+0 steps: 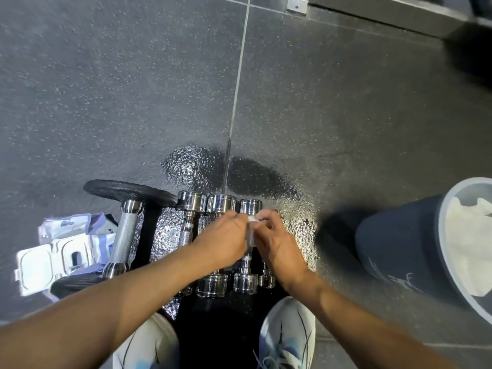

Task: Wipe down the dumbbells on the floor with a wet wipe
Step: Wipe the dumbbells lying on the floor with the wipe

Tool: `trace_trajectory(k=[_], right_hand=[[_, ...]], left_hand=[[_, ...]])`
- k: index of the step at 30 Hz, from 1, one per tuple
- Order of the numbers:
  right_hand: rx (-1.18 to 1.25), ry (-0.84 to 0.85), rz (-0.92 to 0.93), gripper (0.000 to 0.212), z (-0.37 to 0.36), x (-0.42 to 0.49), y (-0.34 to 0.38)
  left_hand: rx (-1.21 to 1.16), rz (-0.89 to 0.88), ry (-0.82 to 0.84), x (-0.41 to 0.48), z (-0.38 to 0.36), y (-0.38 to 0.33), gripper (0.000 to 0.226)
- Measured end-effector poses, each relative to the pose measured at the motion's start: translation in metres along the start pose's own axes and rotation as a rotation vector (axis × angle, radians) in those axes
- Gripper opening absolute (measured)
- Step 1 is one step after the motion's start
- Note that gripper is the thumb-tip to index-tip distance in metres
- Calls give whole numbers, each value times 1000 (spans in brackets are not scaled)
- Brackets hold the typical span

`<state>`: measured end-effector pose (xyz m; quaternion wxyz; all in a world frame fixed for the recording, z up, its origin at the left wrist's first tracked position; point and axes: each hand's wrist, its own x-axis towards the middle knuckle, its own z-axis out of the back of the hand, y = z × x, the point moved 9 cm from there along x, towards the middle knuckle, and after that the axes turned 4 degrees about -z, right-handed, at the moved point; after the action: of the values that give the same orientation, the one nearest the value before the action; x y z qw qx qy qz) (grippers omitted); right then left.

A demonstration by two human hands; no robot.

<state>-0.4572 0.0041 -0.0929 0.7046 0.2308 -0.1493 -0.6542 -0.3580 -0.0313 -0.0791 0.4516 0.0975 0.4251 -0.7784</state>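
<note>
Down on the speckled rubber floor (pixel 106 89), five dumbbells (pixel 213 284) lie side by side, just ahead of the person's shoes (pixel 288 334). The left hand (pixel 223 241) and right hand (pixel 277 241) meet over the handle of a slim chrome dumbbell (pixel 245 282), second from the right end of the row. Both sets of fingers are curled in, pinching a small white wet wipe (pixel 253 219) between them. Whether the wipe is pressed onto the handle or held just above it is blurred.

The job looks to be in its middle. With the hands this far right, I would guess the bigger pieces to the left are done: the plate-loaded dumbbell (pixel 125 235) and its two chrome neighbours. But all the chrome shines alike, so no frame proves it. The smallest dumbbell (pixel 267 279), at the far right, probably remains.

A wet patch (pixel 191 166) glistens on the floor around the row. A pale seam (pixel 239 75) between floor tiles runs away from it. A pack of wipes (pixel 61 251) sits to the left with its flip lid open, and a grey bin (pixel 394 235) to the right holds crumpled white material — liner or spent wipes, I cannot tell. A dark metal base (pixel 386 14) edges the far corner.
</note>
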Motion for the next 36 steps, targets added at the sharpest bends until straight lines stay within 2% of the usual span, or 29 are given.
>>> trace_trajectory(k=[3,6,11,15,22,24,27,31,36], right_hand=[[19,-11,-43,26,-4,-3,-1],[150,-4,-145,23,-3,1,-7],[338,-2,-203,25,-4,-6,-8],[256,34,-151,13,-1,-19,-4],[203,161,-84,12,-10,-47,6],[171,147,-81,11,-11,-57,11],[214,89,-117,15,-9,-70,19],[284,21,-244,26,-7,-90,13],[351,9,-303,25,-18,-118,17]], left_hand=[[-104,49,3,3,-11,2,12],[-170,96,-35,5,-11,8,11],[-61,82,-7,6,-11,12,16],[50,103,63,9,-18,17,15],[99,-10,269,-6,-37,3,14],[124,-32,305,-8,-37,3,12],[135,-43,375,-6,-37,4,13],[160,-37,397,-5,-36,4,28],[111,-62,412,-6,-42,4,20]])
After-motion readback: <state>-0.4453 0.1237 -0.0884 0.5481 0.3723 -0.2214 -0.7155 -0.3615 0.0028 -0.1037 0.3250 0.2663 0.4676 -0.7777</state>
